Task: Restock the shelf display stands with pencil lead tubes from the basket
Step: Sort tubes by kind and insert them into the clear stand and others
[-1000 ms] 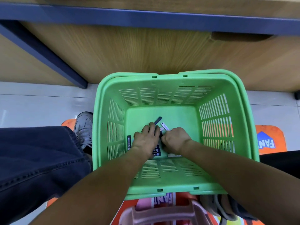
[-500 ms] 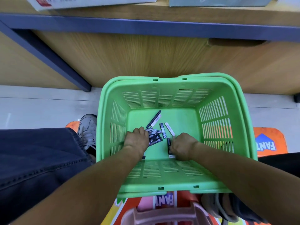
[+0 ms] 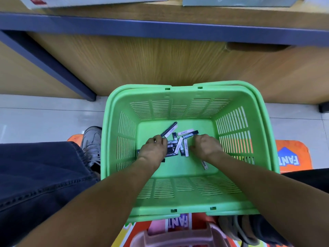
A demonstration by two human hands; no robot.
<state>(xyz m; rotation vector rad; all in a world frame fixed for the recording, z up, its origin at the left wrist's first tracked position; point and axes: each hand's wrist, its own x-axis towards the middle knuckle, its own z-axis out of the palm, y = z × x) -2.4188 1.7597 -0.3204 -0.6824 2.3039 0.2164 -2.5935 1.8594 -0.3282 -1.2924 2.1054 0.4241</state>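
Note:
A green basket [image 3: 267,139] stands on the floor below me, with several black and white pencil lead tubes [image 3: 179,147] loose on its bottom. My left hand [image 3: 154,150] reaches in from the left with curled fingers and pinches the near end of a dark tube [image 3: 169,130] that points away to the right. Curled over the tubes on the right, my right hand [image 3: 207,147] has its fingertips against another dark tube [image 3: 190,135]; whether it grips is hidden. A white tube [image 3: 204,164] pokes out beneath my right wrist.
A wooden shelf unit with a blue edge [image 3: 160,29] rises just behind the basket, with boxes [image 3: 92,1] on top. My jeans leg [image 3: 35,175] and grey shoe [image 3: 92,145] are on the left. A pink plastic item [image 3: 178,237] and an orange floor mat [image 3: 293,157] lie nearby.
Both hands have moved apart and farther into the basket. The left hand has reached the dark tube at the back; the tubes between the hands now lie uncovered.

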